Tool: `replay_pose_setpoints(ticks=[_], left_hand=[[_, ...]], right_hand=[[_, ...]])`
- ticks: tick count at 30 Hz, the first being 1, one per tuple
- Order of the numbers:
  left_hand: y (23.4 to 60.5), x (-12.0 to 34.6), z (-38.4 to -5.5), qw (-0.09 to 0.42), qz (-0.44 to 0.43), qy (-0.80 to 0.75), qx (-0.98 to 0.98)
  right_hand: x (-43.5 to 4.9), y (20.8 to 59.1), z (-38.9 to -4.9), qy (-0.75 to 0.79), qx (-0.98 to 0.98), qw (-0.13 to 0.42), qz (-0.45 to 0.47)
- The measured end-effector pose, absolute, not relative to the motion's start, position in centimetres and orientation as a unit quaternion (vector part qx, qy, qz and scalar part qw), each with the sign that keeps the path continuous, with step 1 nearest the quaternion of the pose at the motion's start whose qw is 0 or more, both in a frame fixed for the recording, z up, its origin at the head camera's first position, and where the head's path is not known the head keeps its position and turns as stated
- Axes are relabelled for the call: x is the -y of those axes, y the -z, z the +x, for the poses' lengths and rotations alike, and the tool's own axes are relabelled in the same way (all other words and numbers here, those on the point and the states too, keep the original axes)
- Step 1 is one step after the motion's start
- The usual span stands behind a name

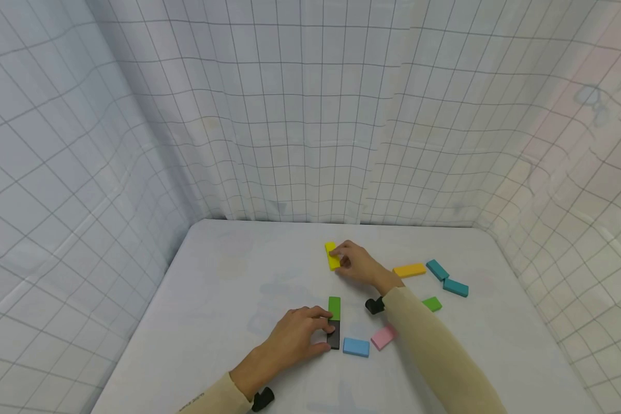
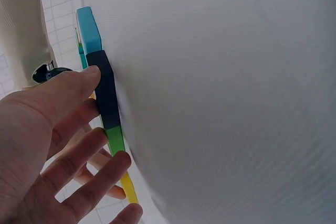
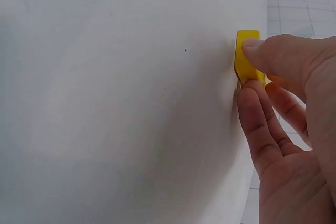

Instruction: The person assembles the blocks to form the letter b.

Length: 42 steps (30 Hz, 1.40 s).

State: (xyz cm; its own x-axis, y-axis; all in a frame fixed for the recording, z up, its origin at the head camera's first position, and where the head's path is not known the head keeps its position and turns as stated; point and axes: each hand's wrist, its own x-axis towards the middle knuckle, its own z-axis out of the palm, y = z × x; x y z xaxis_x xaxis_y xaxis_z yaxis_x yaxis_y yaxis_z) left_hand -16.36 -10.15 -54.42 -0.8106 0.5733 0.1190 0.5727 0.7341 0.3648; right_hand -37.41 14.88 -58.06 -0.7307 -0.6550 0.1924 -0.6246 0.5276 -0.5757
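Observation:
A yellow block (image 1: 331, 249) lies toward the back of the table. My right hand (image 1: 359, 264) pinches it; in the right wrist view the thumb lies on one face of the yellow block (image 3: 247, 59) and fingertips meet its lower end. Fingers hide part of it, so whether it is one piece or two is unclear. Nearer me, a green block (image 1: 334, 307) and a black block (image 1: 333, 339) lie end to end in a line. Beside them is my left hand (image 1: 297, 333), its fingers loosely spread, with fingertips at the green and black blocks.
Right of the black block lie a light blue block (image 1: 356, 347) and a pink block (image 1: 383, 337), partly under the right sleeve (image 1: 434, 345). Farther right are an orange block (image 1: 410, 270), two teal blocks (image 1: 455, 287) and another green block (image 1: 432, 304). Gridded white curtains (image 1: 310, 115) enclose the table.

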Motion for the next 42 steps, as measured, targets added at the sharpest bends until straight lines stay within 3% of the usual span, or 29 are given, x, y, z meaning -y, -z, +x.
replay_pose_setpoints(ticks=[9, 15, 21, 42], left_hand=[[54.4, 10.2, -16.3, 0.008, 0.305, -0.196, -0.932], [54.5, 10.1, -16.3, 0.003, 0.305, -0.196, -0.932], [54.4, 10.1, -16.2, 0.010, 0.303, -0.196, -0.933], [54.3, 10.1, -16.2, -0.010, 0.313, -0.189, -0.931]], right_hand=[[-14.9, 59.5, -38.4, 0.332, -0.881, 0.056, -0.334], [-15.0, 58.2, -37.3, 0.339, -0.870, 0.057, -0.354], [-14.2, 55.3, -34.9, 0.345, -0.881, 0.084, -0.313], [-14.8, 54.8, -33.1, 0.333, -0.892, 0.112, -0.284]])
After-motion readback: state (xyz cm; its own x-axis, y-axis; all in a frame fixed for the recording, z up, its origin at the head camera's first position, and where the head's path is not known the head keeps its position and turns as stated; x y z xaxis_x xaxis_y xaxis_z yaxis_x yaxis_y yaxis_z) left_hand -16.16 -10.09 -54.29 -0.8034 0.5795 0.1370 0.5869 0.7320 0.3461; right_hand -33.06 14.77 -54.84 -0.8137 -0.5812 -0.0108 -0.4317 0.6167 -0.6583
